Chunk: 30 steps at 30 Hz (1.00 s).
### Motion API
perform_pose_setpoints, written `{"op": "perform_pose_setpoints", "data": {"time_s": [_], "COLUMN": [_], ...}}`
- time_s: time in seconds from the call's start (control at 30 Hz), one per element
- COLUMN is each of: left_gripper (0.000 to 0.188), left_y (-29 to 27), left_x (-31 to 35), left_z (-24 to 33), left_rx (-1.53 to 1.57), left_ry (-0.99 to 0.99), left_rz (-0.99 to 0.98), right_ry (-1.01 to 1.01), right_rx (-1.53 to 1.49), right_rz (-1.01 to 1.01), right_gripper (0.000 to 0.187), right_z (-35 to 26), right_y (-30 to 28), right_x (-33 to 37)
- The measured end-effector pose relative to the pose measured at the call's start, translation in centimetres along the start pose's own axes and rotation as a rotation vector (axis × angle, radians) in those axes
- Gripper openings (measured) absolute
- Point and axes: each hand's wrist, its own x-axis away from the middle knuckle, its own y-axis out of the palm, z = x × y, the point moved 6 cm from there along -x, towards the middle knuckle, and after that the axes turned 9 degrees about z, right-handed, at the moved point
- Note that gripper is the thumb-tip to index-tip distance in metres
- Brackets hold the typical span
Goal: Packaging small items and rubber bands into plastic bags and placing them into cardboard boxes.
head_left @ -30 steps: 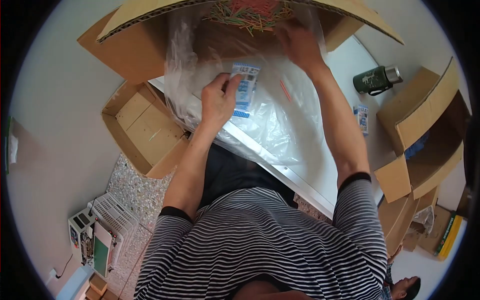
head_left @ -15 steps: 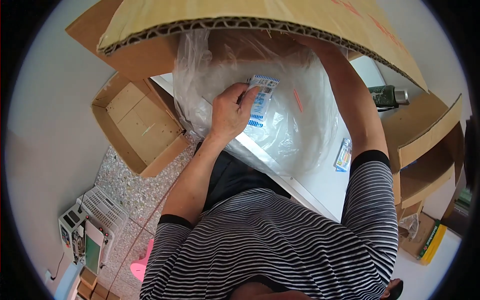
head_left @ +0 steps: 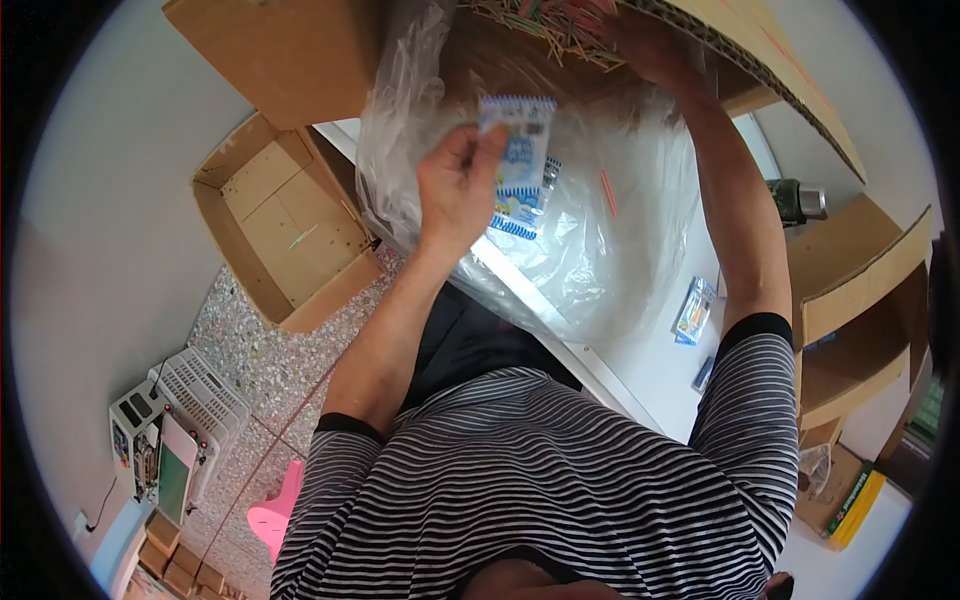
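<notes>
My left hand (head_left: pixel 460 185) is closed, pinching a blue-and-white plastic packet (head_left: pixel 522 150) between thumb and fingers. Behind and below it shows a second similar packet (head_left: pixel 517 222); whether my hand holds that one too, I cannot tell. My right hand (head_left: pixel 655 45) reaches into the large cardboard box (head_left: pixel 270 50), at a pile of thin coloured sticks (head_left: pixel 545 25). Its fingers are dark and partly lost among the sticks. A clear plastic bag (head_left: pixel 580 270) hangs out of the box, with a loose red stick (head_left: pixel 609 192) on it.
Blue-and-white packets (head_left: pixel 693 312) lie on the white tabletop (head_left: pixel 640 370) by my right arm. An open cardboard tray (head_left: pixel 290 225) stands at the left. To the right are a green flask (head_left: pixel 790 203) and open cardboard boxes (head_left: pixel 850 290). A pink object (head_left: pixel 275 515) is on the floor.
My left hand has raised a packet slightly, uncovering another beneath it. The box flap has shifted up and right in view, so the coloured sticks and my right hand now show.
</notes>
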Motion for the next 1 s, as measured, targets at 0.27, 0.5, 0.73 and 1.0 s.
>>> {"op": "perform_pose_setpoints", "data": {"time_s": [0.27,0.5,0.73,1.0], "left_gripper": [0.022,0.026,0.019,0.024], "left_y": [1.7,4.4,11.9,11.6], "left_x": [-4.9,-10.2,-9.2,-7.6], "left_z": [4.6,5.4,5.4,2.1], "left_rx": [0.264,-0.770,-0.126,0.023], "left_ry": [0.086,1.377,0.212,-0.065], "left_rz": [0.080,0.110,-0.490,-0.429], "right_ry": [0.095,0.396,0.947,0.818], "right_rx": [0.921,0.049,-0.919,-0.661], "right_rz": [-0.190,-0.463,-0.618,-0.443], "right_gripper": [0.067,0.030,0.023,0.026], "right_z": [0.4,-5.6,-8.6,-8.9], "right_y": [1.7,5.8,10.0,9.5], "right_x": [-1.8,1.9,10.0,11.4]}}
